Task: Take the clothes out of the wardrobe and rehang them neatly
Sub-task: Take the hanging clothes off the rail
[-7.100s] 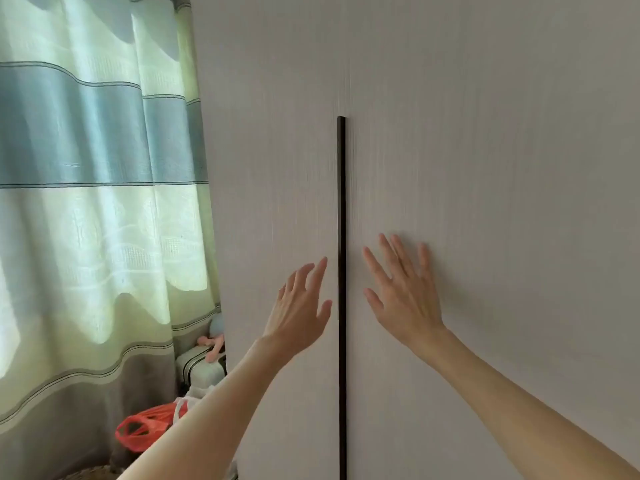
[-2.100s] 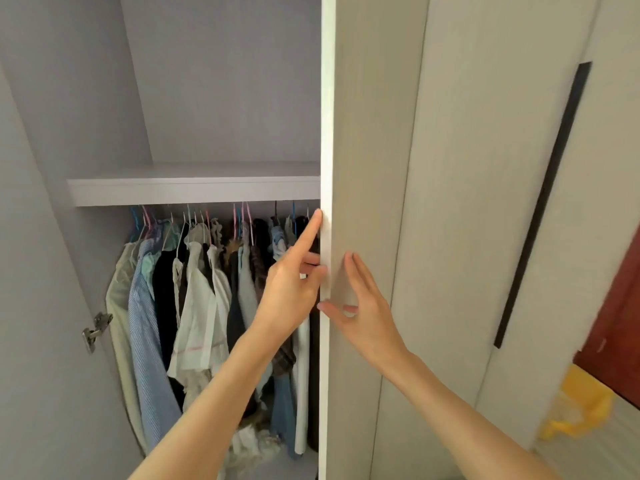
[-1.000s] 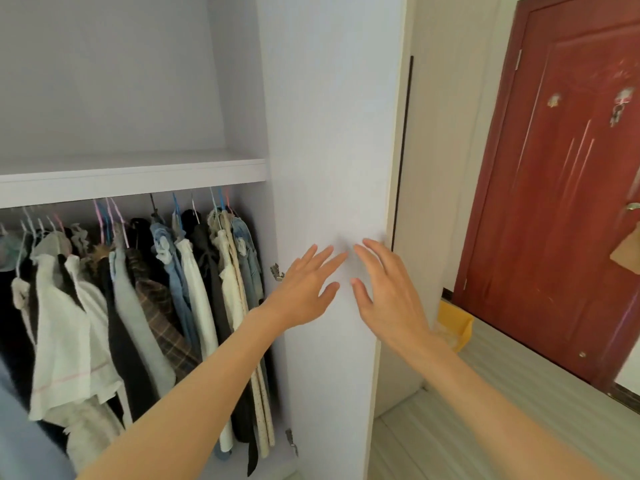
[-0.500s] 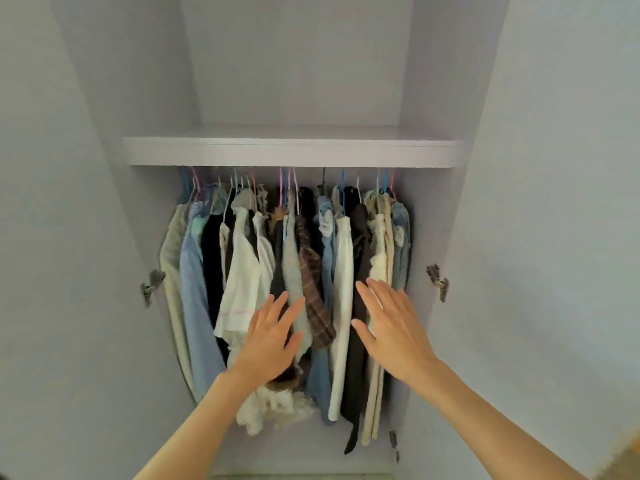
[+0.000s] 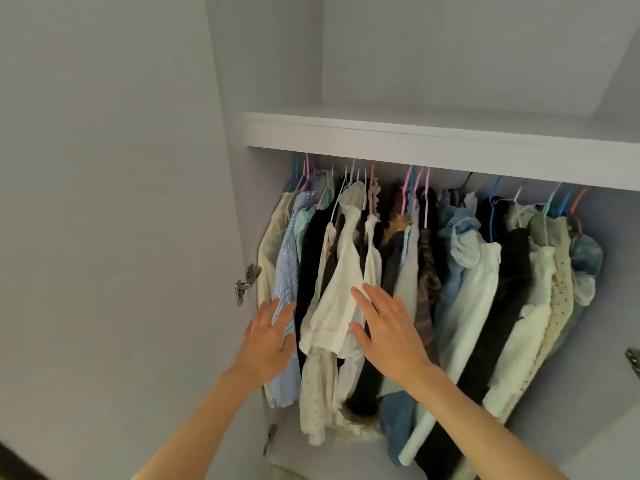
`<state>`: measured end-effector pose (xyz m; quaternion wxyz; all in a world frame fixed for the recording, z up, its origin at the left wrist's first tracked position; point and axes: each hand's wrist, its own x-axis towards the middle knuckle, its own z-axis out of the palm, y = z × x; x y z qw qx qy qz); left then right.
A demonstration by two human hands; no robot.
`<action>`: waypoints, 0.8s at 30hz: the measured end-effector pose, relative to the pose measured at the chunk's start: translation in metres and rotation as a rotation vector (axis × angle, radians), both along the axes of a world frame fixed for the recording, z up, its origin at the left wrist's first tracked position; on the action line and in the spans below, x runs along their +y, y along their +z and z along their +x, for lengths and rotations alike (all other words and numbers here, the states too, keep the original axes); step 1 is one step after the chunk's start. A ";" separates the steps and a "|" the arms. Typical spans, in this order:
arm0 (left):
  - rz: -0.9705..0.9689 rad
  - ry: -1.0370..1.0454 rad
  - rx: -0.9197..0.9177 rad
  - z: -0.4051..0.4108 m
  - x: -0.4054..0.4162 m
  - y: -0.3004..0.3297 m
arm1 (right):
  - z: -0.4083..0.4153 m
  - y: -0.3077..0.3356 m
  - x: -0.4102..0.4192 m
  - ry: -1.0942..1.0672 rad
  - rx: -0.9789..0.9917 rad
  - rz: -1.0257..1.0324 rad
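**Hands at wardrobe, nothing held**

Clothes [image 5: 429,271] packed on hangers under shelf [image 5: 415,147], inside open wardrobe [image 5: 104,202]. Left hand [image 5: 266,337] flat-fingered by striped blue shirt [image 5: 285,289]; right hand [image 5: 388,334] spread near white top [image 5: 341,289]. Both grips released.

clothes [image 5: 433,271] hang under shelf [image 5: 415,143] | hands before them, perhaps touching

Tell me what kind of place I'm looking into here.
Most likely a home wardrobe, seen from in front with its doors open: clothes packed on coloured hangers beneath a white shelf, and a door hinge on the side wall.
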<state>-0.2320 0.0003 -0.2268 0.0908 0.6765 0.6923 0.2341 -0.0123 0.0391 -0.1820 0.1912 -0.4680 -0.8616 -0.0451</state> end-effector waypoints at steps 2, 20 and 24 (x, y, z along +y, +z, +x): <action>-0.005 -0.001 0.011 -0.006 0.004 -0.001 | -0.009 -0.004 0.009 0.012 -0.017 0.017; 0.146 0.290 -0.115 -0.039 0.174 0.019 | -0.133 0.028 0.223 0.365 -0.091 0.154; 0.147 0.313 -0.159 -0.042 0.190 0.014 | -0.166 0.042 0.252 0.437 -0.184 0.066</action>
